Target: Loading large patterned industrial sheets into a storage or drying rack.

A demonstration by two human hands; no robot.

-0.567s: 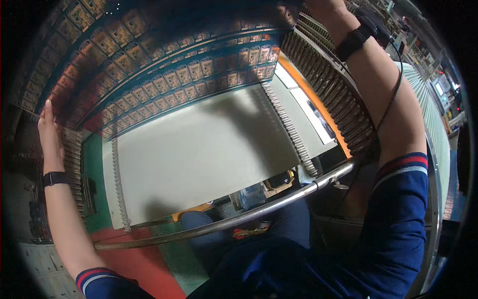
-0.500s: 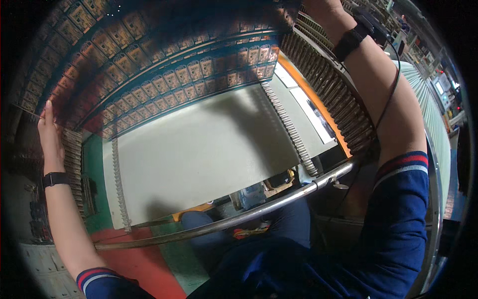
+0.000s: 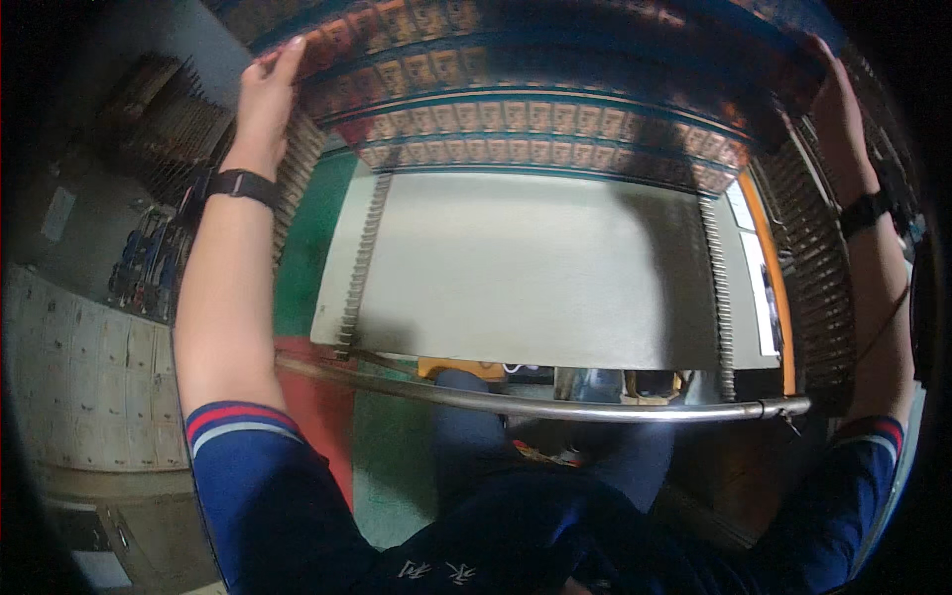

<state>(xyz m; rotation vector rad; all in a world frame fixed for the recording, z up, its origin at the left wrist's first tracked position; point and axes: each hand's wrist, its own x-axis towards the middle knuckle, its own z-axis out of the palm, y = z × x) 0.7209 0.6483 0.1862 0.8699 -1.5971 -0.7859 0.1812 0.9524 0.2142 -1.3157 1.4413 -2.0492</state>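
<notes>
Both hands grip the far patterned sheet: my left hand [image 3: 266, 94] and right hand [image 3: 835, 99] closed on its side edges above the grey table [image 3: 535, 268].

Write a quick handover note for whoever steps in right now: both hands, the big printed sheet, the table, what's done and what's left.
Left hand: gripping the left edge of the large printed sheet, raised high.
Right hand: on the sheet's right edge, at about the same height; its grip is partly in shadow.
Sheet: held up and spread between both hands, above the far end of the pale flat table, not lying on it.
Metal rail runs across in front of the body.
Done: sheet lifted and spread.
Left: it is not yet laid down anywhere.
</notes>
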